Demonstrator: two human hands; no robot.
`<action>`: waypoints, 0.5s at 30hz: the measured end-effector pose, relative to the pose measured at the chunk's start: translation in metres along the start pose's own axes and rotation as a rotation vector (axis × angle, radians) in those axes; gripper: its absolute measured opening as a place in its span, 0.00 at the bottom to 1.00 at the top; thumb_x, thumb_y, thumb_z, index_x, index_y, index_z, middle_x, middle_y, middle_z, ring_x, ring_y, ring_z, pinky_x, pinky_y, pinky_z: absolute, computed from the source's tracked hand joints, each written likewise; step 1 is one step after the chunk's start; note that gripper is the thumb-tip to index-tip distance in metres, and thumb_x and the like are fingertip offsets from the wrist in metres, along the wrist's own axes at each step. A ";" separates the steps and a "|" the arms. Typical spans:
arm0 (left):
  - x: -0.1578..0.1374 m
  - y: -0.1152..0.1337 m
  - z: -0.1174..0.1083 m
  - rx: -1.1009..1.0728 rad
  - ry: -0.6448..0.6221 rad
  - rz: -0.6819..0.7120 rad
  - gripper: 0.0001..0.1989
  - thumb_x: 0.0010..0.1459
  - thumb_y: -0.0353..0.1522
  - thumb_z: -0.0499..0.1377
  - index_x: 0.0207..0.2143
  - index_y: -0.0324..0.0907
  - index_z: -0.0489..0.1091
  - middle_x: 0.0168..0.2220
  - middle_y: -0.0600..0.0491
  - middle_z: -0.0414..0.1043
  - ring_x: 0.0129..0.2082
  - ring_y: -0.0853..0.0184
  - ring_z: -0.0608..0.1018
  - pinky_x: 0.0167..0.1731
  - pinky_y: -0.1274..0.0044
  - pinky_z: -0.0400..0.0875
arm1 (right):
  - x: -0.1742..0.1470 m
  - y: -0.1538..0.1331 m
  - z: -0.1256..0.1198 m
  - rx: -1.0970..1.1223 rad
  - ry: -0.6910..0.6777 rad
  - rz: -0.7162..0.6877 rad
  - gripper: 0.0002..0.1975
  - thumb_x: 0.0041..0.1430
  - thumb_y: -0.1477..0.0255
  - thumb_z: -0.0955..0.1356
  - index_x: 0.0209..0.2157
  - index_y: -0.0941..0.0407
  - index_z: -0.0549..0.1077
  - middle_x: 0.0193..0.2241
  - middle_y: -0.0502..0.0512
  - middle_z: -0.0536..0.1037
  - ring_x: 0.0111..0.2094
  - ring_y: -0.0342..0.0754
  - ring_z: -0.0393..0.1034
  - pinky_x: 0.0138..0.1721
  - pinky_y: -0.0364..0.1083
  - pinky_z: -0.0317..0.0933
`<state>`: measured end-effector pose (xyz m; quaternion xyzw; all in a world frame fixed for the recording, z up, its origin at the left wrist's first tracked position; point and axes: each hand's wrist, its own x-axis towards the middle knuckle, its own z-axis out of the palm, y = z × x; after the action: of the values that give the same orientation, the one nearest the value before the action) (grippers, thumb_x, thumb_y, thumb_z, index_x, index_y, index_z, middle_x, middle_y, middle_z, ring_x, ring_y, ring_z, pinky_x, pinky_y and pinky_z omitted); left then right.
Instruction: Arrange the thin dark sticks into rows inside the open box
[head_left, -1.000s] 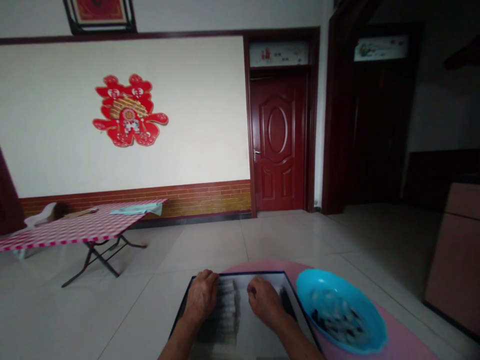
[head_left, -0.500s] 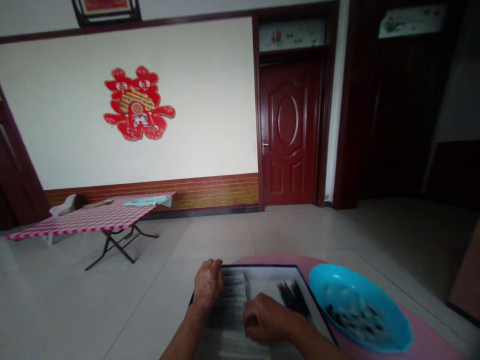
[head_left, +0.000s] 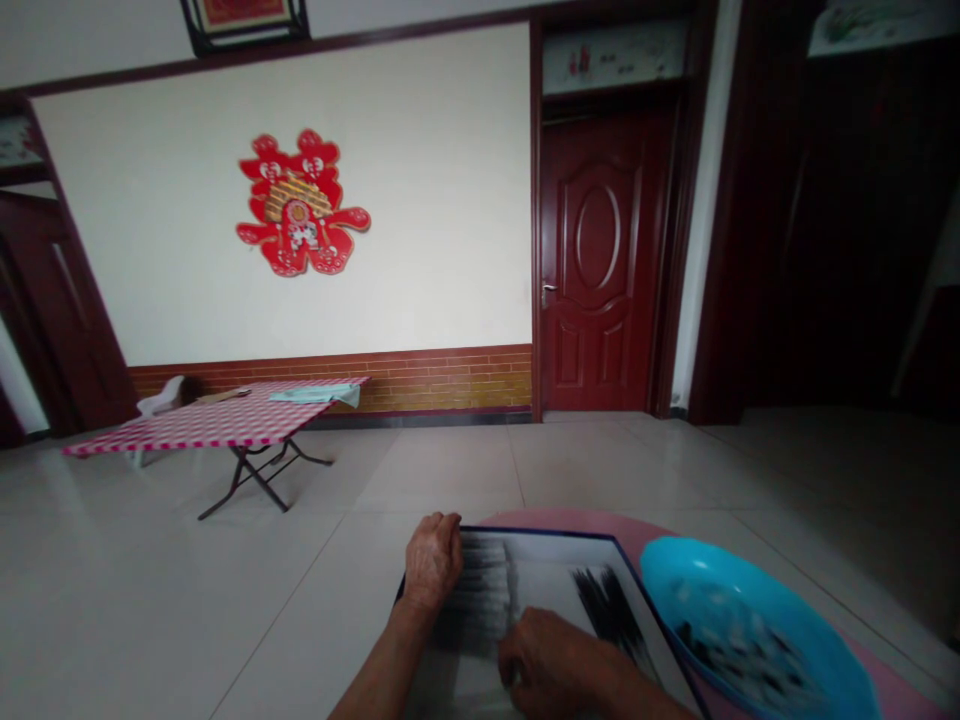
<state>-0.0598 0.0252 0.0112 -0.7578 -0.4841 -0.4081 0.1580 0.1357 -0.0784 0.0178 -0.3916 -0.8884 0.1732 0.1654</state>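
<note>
A shallow white tray with a dark blue rim lies low in front of me. My left hand is closed over its far left corner, fingers bent around the edge. Rows of dark, pale-tipped bristle-like strands fill the tray's left part, right beside that hand. My right hand is closed in a pinch at the near end of these rows; what its fingers hold is hidden. Black bristle-like bundles lie at the tray's right side, beyond my right hand.
A blue plastic basin with blurred white and black pieces stands right of the tray, on a pink round surface. Farther left is a folding table with a checked cloth. A red door is in the far wall.
The whole view has shifted, so the room, tray and basin sit farther right. My right hand is slightly nearer to me along the rows. My left hand stays at the tray corner.
</note>
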 end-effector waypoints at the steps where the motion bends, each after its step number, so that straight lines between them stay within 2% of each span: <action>1: 0.000 0.001 0.000 -0.012 0.006 -0.001 0.13 0.61 0.25 0.49 0.38 0.41 0.73 0.28 0.50 0.71 0.32 0.64 0.74 0.36 0.75 0.68 | 0.000 0.000 0.000 0.003 0.005 -0.004 0.19 0.39 0.80 0.64 0.30 0.50 0.82 0.23 0.51 0.83 0.23 0.46 0.73 0.26 0.41 0.59; 4: 0.000 0.001 0.001 -0.055 0.031 -0.012 0.13 0.62 0.27 0.48 0.38 0.41 0.73 0.28 0.50 0.71 0.32 0.63 0.74 0.36 0.75 0.69 | 0.002 -0.001 -0.004 0.033 -0.007 0.011 0.18 0.38 0.80 0.64 0.28 0.52 0.82 0.23 0.52 0.82 0.22 0.45 0.72 0.25 0.40 0.57; 7: 0.002 0.000 0.002 -0.111 0.069 -0.042 0.15 0.63 0.30 0.46 0.39 0.41 0.72 0.30 0.49 0.73 0.34 0.63 0.76 0.37 0.74 0.70 | 0.005 -0.001 -0.018 0.055 -0.038 0.107 0.17 0.37 0.80 0.64 0.28 0.55 0.82 0.23 0.52 0.82 0.22 0.45 0.71 0.22 0.39 0.56; 9: 0.004 -0.002 0.001 -0.142 0.100 -0.073 0.16 0.64 0.31 0.44 0.42 0.40 0.71 0.31 0.48 0.74 0.34 0.64 0.77 0.37 0.74 0.71 | 0.006 0.003 -0.028 0.061 -0.009 0.176 0.16 0.38 0.79 0.64 0.29 0.56 0.81 0.23 0.52 0.81 0.22 0.44 0.70 0.22 0.39 0.54; 12: 0.009 -0.003 -0.002 -0.330 0.128 -0.284 0.19 0.64 0.36 0.43 0.46 0.39 0.70 0.27 0.52 0.73 0.28 0.65 0.77 0.33 0.74 0.71 | 0.007 0.012 -0.038 0.034 0.130 0.260 0.14 0.41 0.79 0.64 0.29 0.57 0.79 0.22 0.51 0.80 0.22 0.42 0.68 0.23 0.39 0.52; 15: 0.013 0.001 -0.005 -0.663 0.090 -0.585 0.22 0.58 0.45 0.48 0.42 0.40 0.71 0.23 0.55 0.71 0.25 0.65 0.75 0.31 0.74 0.70 | 0.008 0.023 -0.040 0.008 0.270 0.324 0.12 0.43 0.79 0.64 0.29 0.58 0.77 0.21 0.51 0.78 0.23 0.42 0.67 0.24 0.39 0.51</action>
<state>-0.0590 0.0297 0.0247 -0.5800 -0.5140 -0.6013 -0.1947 0.1625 -0.0508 0.0447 -0.5482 -0.7830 0.1471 0.2544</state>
